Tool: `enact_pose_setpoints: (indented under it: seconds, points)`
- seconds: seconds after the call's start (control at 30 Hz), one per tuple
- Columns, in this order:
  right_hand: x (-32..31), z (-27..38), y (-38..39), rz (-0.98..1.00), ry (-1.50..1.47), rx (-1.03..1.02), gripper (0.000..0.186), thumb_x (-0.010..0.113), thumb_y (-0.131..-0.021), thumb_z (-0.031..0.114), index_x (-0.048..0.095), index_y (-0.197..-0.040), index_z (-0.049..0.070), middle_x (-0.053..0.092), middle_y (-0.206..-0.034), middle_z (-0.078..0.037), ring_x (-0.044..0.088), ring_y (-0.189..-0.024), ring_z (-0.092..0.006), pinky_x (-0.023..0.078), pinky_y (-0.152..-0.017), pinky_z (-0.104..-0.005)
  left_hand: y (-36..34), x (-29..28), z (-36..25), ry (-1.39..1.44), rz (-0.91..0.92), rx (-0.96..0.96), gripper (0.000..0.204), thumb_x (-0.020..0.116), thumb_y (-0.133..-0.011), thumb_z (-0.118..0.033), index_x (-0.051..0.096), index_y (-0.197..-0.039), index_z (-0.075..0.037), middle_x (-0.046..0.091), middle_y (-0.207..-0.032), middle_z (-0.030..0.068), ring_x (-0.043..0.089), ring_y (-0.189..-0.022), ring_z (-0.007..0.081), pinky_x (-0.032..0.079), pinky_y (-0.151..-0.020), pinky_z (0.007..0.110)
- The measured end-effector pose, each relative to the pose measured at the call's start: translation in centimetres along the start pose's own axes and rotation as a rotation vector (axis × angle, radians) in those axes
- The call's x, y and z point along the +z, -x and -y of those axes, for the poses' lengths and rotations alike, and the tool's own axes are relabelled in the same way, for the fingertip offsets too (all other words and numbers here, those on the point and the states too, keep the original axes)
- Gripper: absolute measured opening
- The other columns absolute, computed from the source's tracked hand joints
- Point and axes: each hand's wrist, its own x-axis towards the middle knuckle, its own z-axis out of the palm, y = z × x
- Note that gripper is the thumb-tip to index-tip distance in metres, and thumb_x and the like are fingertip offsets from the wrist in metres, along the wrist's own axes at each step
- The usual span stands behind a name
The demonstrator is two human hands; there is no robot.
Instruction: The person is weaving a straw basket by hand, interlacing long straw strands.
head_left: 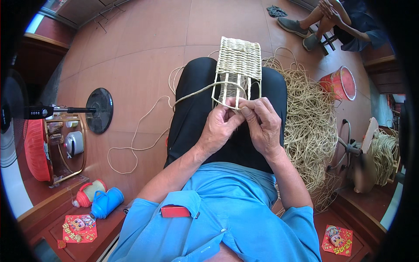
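Pale cane forms the half-woven basket (238, 65), which lies across the seated person's black-trousered lap, its finished woven end pointing away from the body and its bare upright stakes facing the hands; the left hand (219, 129) and the right hand (263, 124) meet at the open, unwoven end, touching each other; the fingers of both hands are curled and pinched narrow on the stakes and on a single weaving strand (196, 92), which runs from the hands leftward across the thigh; that strand trails onward to the tiled floor (144, 48), where it lies in loose loops; a large heap of loose cane (307, 120) lies on the floor just beside the person's right leg; a red bucket (340, 83) lies tipped on its side beyond the heap; a standing fan's round black base (99, 110) rests on the floor to the left, well apart from the basket; a blue jug (106, 201) and a red-and-cream flask (88, 192) lie near the lower left; a second person (336, 19) sits at the upper right, hands clasped at the knees, well apart from the work.
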Motion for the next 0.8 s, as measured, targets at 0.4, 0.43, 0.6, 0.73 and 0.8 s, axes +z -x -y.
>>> enact_pose_setpoints:
  seconds: [0.4,0.43,0.6,0.73,0.8]
  points:
    - [-0.7,-0.2,0.0,0.053,-0.026,-0.015,0.012,0.073,-0.102,-0.002,0.078,-0.113,0.001,0.071,-0.095,-0.011,0.069,-0.084,-0.0246,0.057,-0.075,-0.0364,3.8,-0.5,-1.3,-0.503,-0.056,0.079,0.031,0.070,-0.113,-0.027,0.070,-0.095,-0.002,0.065,-0.078,0.0065,0.061,-0.073,0.0158,0.050,-0.069,0.036]
    - [-0.8,-0.4,0.1,0.050,-0.037,-0.028,0.014,0.076,-0.100,0.000,0.078,-0.114,0.002,0.072,-0.098,-0.010,0.068,-0.083,-0.0231,0.056,-0.072,-0.0353,4.1,-0.4,-1.9,-0.502,-0.054,0.079,0.031,0.070,-0.113,-0.027,0.070,-0.095,-0.002,0.065,-0.078,0.0065,0.061,-0.073,0.0158,0.050,-0.069,0.036]
    - [-0.8,0.4,0.4,0.095,0.034,0.021,0.024,0.087,-0.092,0.007,0.079,-0.116,0.006,0.075,-0.105,-0.006,0.066,-0.076,-0.0176,0.053,-0.062,-0.0315,5.9,-0.7,-4.8,-0.494,0.028,0.094,0.034,0.069,-0.114,-0.029,0.073,-0.093,-0.002,0.067,-0.084,0.0038,0.060,-0.078,0.0111,0.047,-0.069,0.030]
    - [-0.2,-0.3,0.6,0.024,0.037,0.002,0.030,0.093,-0.086,0.013,0.080,-0.113,0.009,0.075,-0.103,-0.004,0.065,-0.071,-0.0161,0.051,-0.057,-0.0309,8.2,-2.0,-8.4,-0.624,0.072,0.083,0.025,0.078,-0.106,-0.020,0.077,-0.088,-0.002,0.061,-0.081,0.0036,0.059,-0.075,0.0117,0.044,-0.066,0.030]
    - [-0.3,-0.3,0.5,-0.036,0.086,-0.047,0.025,0.093,-0.087,0.014,0.081,-0.109,0.010,0.076,-0.098,-0.005,0.069,-0.074,-0.0180,0.054,-0.060,-0.0320,9.7,-4.3,-8.8,-0.651,0.036,0.124,0.019,0.084,-0.098,-0.014,0.077,-0.084,-0.003,0.059,-0.082,0.0035,0.055,-0.073,0.0105,0.041,-0.062,0.031]
